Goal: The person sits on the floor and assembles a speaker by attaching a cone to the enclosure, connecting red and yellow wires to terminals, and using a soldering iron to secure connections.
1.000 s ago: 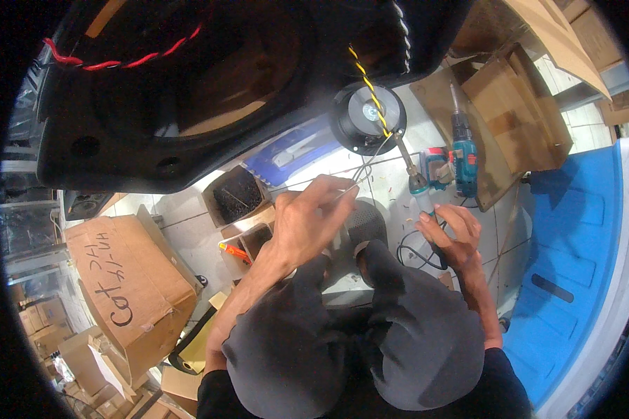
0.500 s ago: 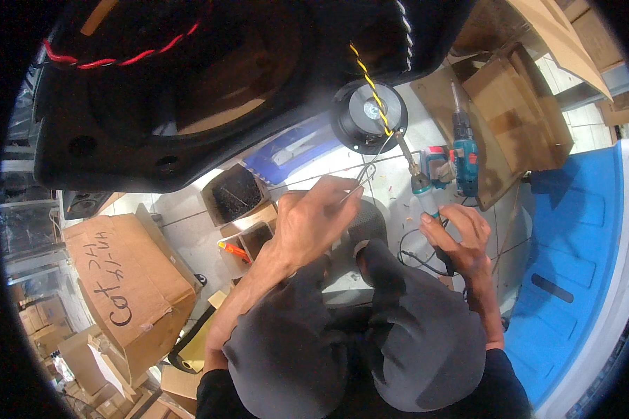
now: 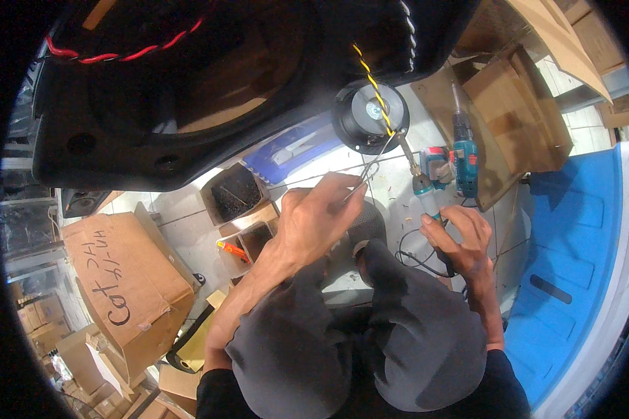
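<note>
A round black speaker driver (image 3: 347, 124) with a grey magnet is at the upper middle, beside the large black speaker cabinet (image 3: 98, 167). A twisted yellow-and-black wire (image 3: 367, 75) runs from the cabinet across the magnet to the driver's terminal. My left hand (image 3: 316, 222) is closed, pinching a thin silvery solder wire (image 3: 372, 167) that reaches up to this terminal. My right hand (image 3: 461, 241) grips a soldering iron (image 3: 423, 187) by its handle. The iron's tip is at the terminal where the wires meet; exact contact is too small to tell.
A teal cordless drill (image 3: 465, 157) lies right of the iron on brown board. The iron's black cord (image 3: 412, 257) curls below. Small bins (image 3: 234, 195) and an orange cutter (image 3: 234, 251) sit left, near a cardboard box (image 3: 129, 272). A blue plastic panel (image 3: 566, 244) stands right.
The whole view has shifted very slightly. Both hands, the soldering iron and the solder wire hold nearly the same places at the terminal.
</note>
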Available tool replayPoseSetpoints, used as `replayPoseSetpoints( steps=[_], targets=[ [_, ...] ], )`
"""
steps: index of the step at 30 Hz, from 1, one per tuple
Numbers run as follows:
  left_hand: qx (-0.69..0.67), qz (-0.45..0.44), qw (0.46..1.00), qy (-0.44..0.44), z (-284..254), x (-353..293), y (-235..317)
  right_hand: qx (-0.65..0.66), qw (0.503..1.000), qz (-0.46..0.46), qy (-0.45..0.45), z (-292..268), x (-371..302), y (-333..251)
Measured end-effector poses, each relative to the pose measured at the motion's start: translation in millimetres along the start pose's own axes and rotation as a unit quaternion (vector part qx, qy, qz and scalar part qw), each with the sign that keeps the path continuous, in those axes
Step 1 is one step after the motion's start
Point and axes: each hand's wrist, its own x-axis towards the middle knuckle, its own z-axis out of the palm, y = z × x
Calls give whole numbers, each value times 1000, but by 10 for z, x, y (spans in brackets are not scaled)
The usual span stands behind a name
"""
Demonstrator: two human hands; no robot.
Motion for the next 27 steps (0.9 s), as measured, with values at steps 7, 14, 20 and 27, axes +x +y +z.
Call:
replayPoseSetpoints(
  steps=[7, 14, 20, 27],
  targets=[
    [-1, -9, 1000, -1, -3, -11, -8, 6, 1000, -4, 4, -11, 2, 3],
    [1, -1, 1000, -27, -71, -134, -74, 12, 1000, -7, 20, 14, 8, 1],
    [-12, -7, 999, -38, -79, -203, -149, 14, 1000, -3, 16, 9, -8, 10],
    [-37, -10, 999, -28, -75, -224, -183, 31, 999, 13, 26, 44, -30, 33]
  ],
)
